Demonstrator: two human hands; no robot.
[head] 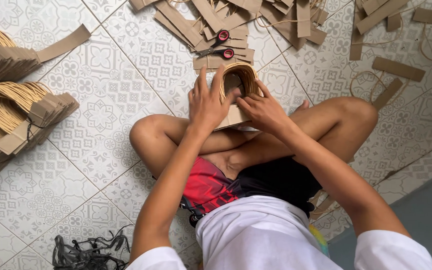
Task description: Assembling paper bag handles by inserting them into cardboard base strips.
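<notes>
I sit cross-legged on a patterned tile floor. My left hand [207,102] grips the left side of a stack of brown paper handle strips [236,116] with looped twine handles [243,76] standing up from it. On the stack's right side, my right hand [262,109] presses with its fingers against the loops. The stack rests over my crossed legs. Red-handled scissors [218,45] lie just beyond the stack on loose brown strips.
Bundled stacks of finished twine handles [11,112] lie at the left. Loose brown paper strips [256,17] and twine loops [371,82] are scattered at the top and upper right. A tangle of black bands [88,252] lies at the bottom left.
</notes>
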